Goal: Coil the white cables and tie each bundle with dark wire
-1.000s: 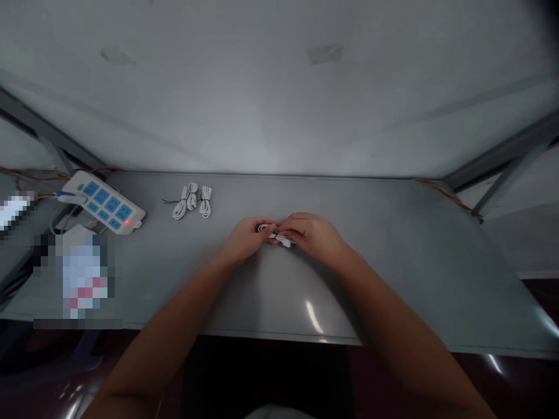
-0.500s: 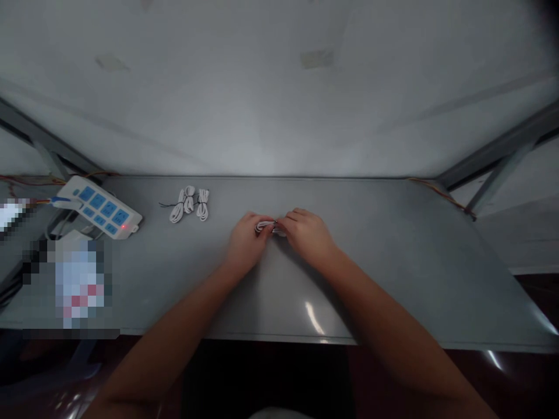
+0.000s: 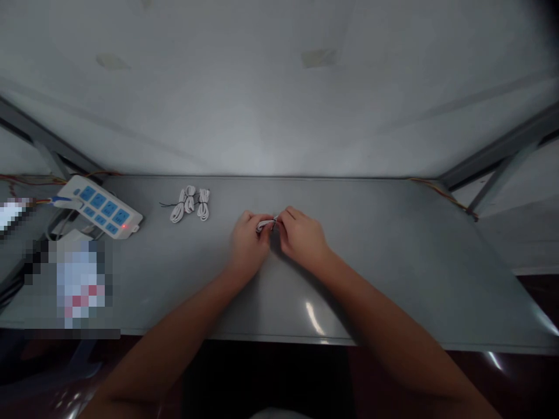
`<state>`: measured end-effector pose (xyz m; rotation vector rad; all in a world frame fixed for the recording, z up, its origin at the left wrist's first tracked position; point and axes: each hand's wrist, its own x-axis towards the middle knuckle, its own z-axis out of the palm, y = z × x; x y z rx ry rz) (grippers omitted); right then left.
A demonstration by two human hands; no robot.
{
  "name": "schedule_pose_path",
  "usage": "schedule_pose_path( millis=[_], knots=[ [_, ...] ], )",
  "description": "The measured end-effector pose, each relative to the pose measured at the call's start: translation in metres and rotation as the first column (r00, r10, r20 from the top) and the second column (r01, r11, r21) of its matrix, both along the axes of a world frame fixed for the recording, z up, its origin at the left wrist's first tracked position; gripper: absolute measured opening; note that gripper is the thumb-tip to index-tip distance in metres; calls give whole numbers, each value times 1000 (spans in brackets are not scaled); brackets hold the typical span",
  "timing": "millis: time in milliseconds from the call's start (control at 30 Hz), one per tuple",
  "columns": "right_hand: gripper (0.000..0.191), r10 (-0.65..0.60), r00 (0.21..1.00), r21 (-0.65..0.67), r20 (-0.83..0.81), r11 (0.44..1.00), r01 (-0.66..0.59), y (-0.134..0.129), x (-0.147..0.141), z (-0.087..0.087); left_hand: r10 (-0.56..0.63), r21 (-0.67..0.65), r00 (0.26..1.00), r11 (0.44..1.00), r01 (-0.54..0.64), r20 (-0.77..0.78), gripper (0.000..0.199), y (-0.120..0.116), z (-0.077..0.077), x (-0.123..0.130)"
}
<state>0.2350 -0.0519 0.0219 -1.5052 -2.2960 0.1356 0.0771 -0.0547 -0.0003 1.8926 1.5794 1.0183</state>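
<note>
A coiled white cable [image 3: 264, 224] is held low over the middle of the table, its left loops showing between the fingers. My left hand [image 3: 250, 241] is closed around it, thumb and fingers pinching the coil. My right hand [image 3: 303, 235] is closed at the coil's right side, fingertips pinched by a thin black tie [image 3: 275, 220]. Its fingers hide part of the coil there. Up to the left lie several more white cable bundles [image 3: 203, 205], each bound with a dark tie; one tie has a long loose end pointing left.
A white power strip [image 3: 102, 206] with blue sockets and a lit red light lies at the table's left. Below it is a blurred-out item [image 3: 81, 279]. The grey table [image 3: 393, 262] meets a pale wall behind, with metal frame bars [image 3: 502, 174] at both sides.
My right hand has shifted slightly left and up, and its fingertips have drawn closer around the tie. My left hand keeps its hold on the cable. The other bundles lie still.
</note>
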Motion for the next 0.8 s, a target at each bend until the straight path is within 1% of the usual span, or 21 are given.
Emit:
schedule_pose_path(
  millis=[67,167,233,300,367,467,500,567,633,700,733,800],
  knots=[
    [16,-37,993,-37,-115,999,33,0,0,-1,5,10,1000,1000,-5,6,17,-1,1,1],
    [16,-62,952,-75,-301,996,41,2,0,-4,21,32,1000,999,-21,17,18,0,2,1],
    [16,-68,907,-117,-416,993,21,5,1,-8,38,53,999,998,-38,0,19,1,1,1],
    [15,-104,831,-204,-546,979,-11,7,1,-13,42,75,999,996,-39,-33,20,2,0,0],
    [19,-192,724,-343,-662,937,-66,10,1,-17,34,99,997,995,-27,-64,20,3,-1,0],
    [26,-355,568,-528,-742,832,-169,12,-1,-19,31,127,995,992,-18,-97,19,2,-2,0],
    [26,-394,528,-560,-752,805,-197,12,-2,-19,33,135,995,991,-20,-96,18,2,-1,0],
    [27,-440,468,-589,-766,773,-238,12,-3,-19,29,141,998,990,-19,-65,17,2,0,0],
    [28,-451,439,-589,-777,767,-254,13,-3,-19,17,125,1000,992,-17,6,14,2,0,1],
    [28,-425,441,-558,-791,796,-235,13,-1,-19,3,62,990,998,-12,142,9,4,0,2],
    [26,-394,461,-530,-795,821,-213,13,0,-20,-2,15,972,1000,-1,233,11,5,-1,3],
    [22,-301,542,-449,-785,879,-162,14,4,-19,7,-79,907,996,29,421,19,8,-3,3]
  ],
)
